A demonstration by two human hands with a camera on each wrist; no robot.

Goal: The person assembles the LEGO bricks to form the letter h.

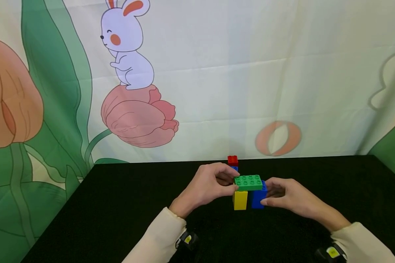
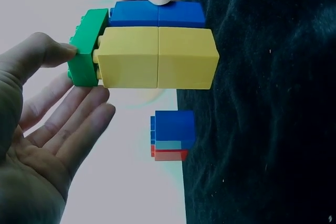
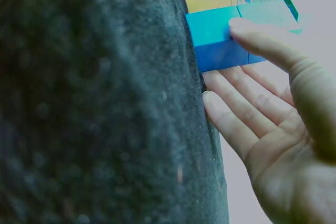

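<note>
Fingers of the left hand [image 1: 210, 184] pinch the left end of the green brick [image 1: 248, 185], right of centre in the lower half of the head view. Right of it, the right hand [image 1: 291, 195] holds the upright blue stack [image 1: 258, 199]; the yellow stack [image 1: 240, 200] stands under the green brick's left part, on the black surface [image 1: 128, 204]. Beyond are a red brick [image 1: 232, 160] and a second blue brick [image 2: 175, 124]. At upper left in the left wrist view, yellow studs show below the green brick. At upper right in the right wrist view, the right thumb presses the blue stack.
</note>
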